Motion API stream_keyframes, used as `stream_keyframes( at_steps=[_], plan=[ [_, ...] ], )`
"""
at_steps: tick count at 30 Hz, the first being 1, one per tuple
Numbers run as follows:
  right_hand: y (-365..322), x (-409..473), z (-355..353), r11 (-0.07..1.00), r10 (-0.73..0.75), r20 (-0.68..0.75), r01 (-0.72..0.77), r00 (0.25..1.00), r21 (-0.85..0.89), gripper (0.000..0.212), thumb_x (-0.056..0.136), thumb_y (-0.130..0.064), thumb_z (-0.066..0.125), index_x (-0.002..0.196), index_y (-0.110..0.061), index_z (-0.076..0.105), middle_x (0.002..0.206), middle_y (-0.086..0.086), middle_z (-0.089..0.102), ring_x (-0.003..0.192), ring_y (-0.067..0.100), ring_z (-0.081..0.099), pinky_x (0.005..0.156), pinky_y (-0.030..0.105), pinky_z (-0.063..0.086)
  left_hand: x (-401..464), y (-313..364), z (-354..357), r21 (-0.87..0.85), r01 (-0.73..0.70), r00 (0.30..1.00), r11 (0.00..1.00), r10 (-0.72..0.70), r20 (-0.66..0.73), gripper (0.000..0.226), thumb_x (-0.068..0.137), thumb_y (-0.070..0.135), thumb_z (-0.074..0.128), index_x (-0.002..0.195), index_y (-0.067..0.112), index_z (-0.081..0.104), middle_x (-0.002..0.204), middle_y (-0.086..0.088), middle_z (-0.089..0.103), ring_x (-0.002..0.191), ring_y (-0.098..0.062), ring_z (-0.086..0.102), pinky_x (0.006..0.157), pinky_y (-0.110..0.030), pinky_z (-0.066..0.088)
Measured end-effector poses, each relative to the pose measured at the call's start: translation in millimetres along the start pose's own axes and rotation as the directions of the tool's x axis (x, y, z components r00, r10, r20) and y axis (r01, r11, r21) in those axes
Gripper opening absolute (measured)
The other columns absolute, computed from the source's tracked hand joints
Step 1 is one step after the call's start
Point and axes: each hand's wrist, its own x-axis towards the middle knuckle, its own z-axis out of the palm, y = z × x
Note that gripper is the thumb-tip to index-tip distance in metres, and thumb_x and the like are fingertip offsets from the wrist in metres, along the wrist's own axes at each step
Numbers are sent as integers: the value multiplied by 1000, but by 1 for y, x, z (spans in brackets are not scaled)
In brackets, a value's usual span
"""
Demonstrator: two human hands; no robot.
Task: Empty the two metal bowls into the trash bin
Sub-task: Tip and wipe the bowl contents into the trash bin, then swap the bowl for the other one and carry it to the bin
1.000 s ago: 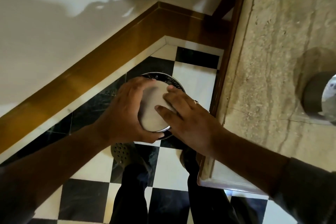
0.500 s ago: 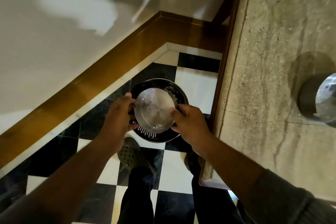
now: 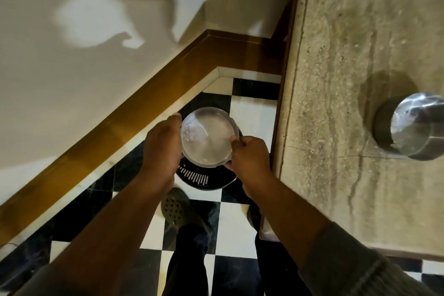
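Observation:
A round metal bowl [image 3: 207, 136] is held mouth-up between both hands, directly above a black perforated trash bin [image 3: 204, 176] on the floor. My left hand [image 3: 163, 149] grips the bowl's left rim and my right hand [image 3: 249, 156] grips its lower right rim. The bowl's inside looks pale and bare apart from a few specks at the left. A second metal bowl [image 3: 418, 125] stands on the stone counter [image 3: 336, 103] at the far right, partly cut off by the frame edge.
The bin stands in a corner on a black and white checkered floor [image 3: 249, 113], hemmed by a white wall with a brown skirting [image 3: 144, 94] on the left and the counter's side on the right. My feet [image 3: 177, 209] are just behind the bin.
The bowl was upside down over the bin a second ago; it has been turned mouth-up and raised slightly, both hands still on its rim.

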Motion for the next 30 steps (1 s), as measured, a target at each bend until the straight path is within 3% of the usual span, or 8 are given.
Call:
stream_keyframes(
  at_steps=[4, 8, 11, 14, 18, 22, 26, 30],
  plan=[
    [-25, -12, -33, 992, -95, -68, 100, 993, 72, 29, 95, -23, 57, 74, -7, 68, 80, 14, 70, 81, 34, 70, 78, 60, 59, -24, 43, 11, -39, -54, 996, 998, 56, 64, 30, 90, 45, 43, 88, 30, 69, 103, 3, 70, 97, -19, 66, 72, -35, 55],
    [-39, -20, -75, 979, -129, -174, 154, 976, 136, 34, 93, -26, 60, 60, -17, 65, 79, 13, 73, 79, 33, 72, 74, 58, 60, -50, 81, 39, -7, -108, 985, 994, 107, 136, 34, 84, 51, 46, 89, 28, 70, 106, -3, 72, 100, -27, 67, 89, -56, 56],
    [-38, -20, -105, 974, -97, -256, 145, 962, 175, 36, 93, -25, 59, 58, -18, 63, 79, 14, 73, 80, 35, 72, 74, 58, 60, -63, 95, 67, 42, -207, 951, 978, 191, 245, 50, 81, 58, 38, 91, 22, 70, 106, -9, 71, 101, -34, 65, 91, -63, 51],
    [-30, -16, -135, 964, -41, -293, 115, 955, 240, 32, 95, -21, 57, 67, -9, 65, 83, 15, 71, 84, 34, 72, 71, 48, 63, -70, 101, 99, 79, -185, 937, 980, 151, 314, 63, 83, 64, 31, 96, 20, 74, 100, -9, 75, 99, -34, 67, 89, -58, 55],
    [-16, -5, -159, 967, -26, -327, 106, 945, 231, 32, 95, -21, 57, 73, -1, 67, 81, 17, 71, 80, 33, 72, 74, 55, 61, -70, 99, 135, 127, -143, 943, 982, 96, 318, 60, 92, 57, 30, 95, 19, 77, 102, -14, 75, 99, -34, 68, 92, -57, 54],
    [-7, 7, -174, 961, 1, -336, 91, 942, 260, 23, 93, -22, 58, 85, -4, 71, 87, 12, 73, 81, 29, 72, 76, 52, 61, -68, 92, 160, 149, -170, 937, 974, 113, 331, 55, 90, 57, 33, 88, 20, 75, 99, -12, 76, 95, -31, 70, 84, -49, 59],
    [-6, 7, -166, 955, -22, -316, 113, 948, 273, 18, 93, -20, 58, 91, -8, 72, 87, 9, 74, 77, 24, 73, 73, 48, 63, -56, 94, 154, 158, -201, 926, 967, 135, 354, 53, 96, 55, 31, 98, 22, 72, 102, -8, 75, 96, -28, 70, 81, -45, 59],
    [4, 10, -178, 924, 10, -268, 94, 963, 370, 22, 91, -24, 61, 107, -14, 72, 97, 5, 76, 86, 20, 73, 80, 44, 62, -58, 96, 170, 236, -236, 929, 943, 147, 341, 54, 98, 56, 32, 99, 21, 72, 96, -4, 74, 95, -28, 70, 75, -39, 55]
  ],
)
